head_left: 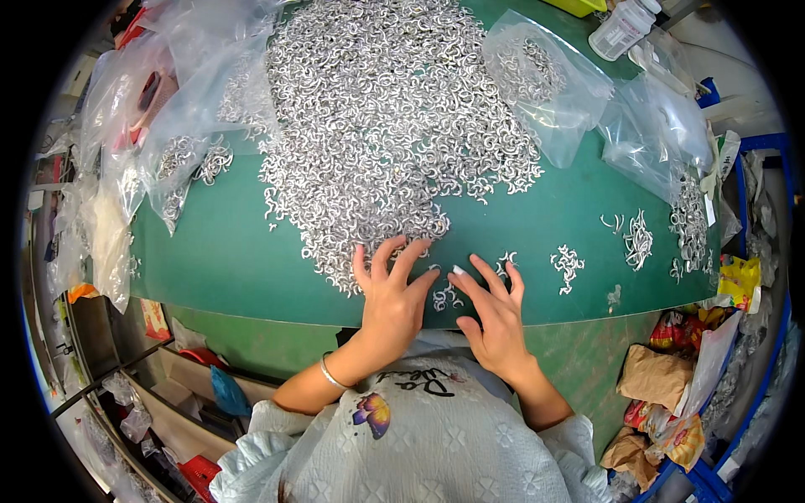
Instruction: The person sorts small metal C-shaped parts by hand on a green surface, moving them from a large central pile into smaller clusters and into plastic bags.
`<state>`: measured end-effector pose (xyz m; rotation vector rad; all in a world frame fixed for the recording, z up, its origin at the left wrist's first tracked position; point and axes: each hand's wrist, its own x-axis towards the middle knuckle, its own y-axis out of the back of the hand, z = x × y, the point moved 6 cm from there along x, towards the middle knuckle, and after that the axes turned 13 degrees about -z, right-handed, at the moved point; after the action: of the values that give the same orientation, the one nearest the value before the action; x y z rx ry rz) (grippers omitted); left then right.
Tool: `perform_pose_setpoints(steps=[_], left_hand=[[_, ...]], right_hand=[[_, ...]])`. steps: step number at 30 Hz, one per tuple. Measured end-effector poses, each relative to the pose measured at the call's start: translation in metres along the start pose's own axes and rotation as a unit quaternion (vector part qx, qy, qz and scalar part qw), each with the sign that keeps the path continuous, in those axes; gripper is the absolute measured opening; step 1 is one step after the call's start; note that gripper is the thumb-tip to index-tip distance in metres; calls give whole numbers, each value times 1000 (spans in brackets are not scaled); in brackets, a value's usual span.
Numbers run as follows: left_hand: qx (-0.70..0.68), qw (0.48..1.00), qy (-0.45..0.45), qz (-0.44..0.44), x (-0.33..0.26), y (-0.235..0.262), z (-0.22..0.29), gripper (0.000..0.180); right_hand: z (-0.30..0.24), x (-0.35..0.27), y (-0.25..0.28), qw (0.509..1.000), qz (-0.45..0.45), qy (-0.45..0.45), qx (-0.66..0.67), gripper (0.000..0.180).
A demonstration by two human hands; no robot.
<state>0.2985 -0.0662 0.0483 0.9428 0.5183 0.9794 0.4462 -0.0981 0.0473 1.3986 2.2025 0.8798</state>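
Note:
A large heap of small silvery curved metal pieces point(360, 109) spreads over the green table point(235, 210). At the heap's near edge lies my left hand point(394, 289), fingers spread and their tips touching the pieces. Just to its right, my right hand point(493, 312) has its fingers stretched out over the tabletop. Between the two hands sits a little group of the same curved pieces point(447, 295). A few more pieces point(506, 262) lie by the right hand's fingertips. Neither hand visibly grips anything.
Small piles of curved pieces point(568, 268) lie to the right, with a larger pile point(691, 220) near the right edge. Clear plastic bags point(579, 109) flank the heap. A white bottle point(625, 29) stands at the far right. Below the table on the left is an open drawer point(180, 411).

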Motion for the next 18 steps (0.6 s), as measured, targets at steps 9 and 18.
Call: perform_pose_setpoints(steps=[9, 18], left_hand=[[3, 1000, 1, -3, -2, -1, -2, 26], [-60, 998, -34, 14, -5, -1, 0, 29]], right_hand=[[8, -8, 11, 999, 41, -24, -25, 42], [30, -25, 34, 975, 184, -116, -46, 41]])
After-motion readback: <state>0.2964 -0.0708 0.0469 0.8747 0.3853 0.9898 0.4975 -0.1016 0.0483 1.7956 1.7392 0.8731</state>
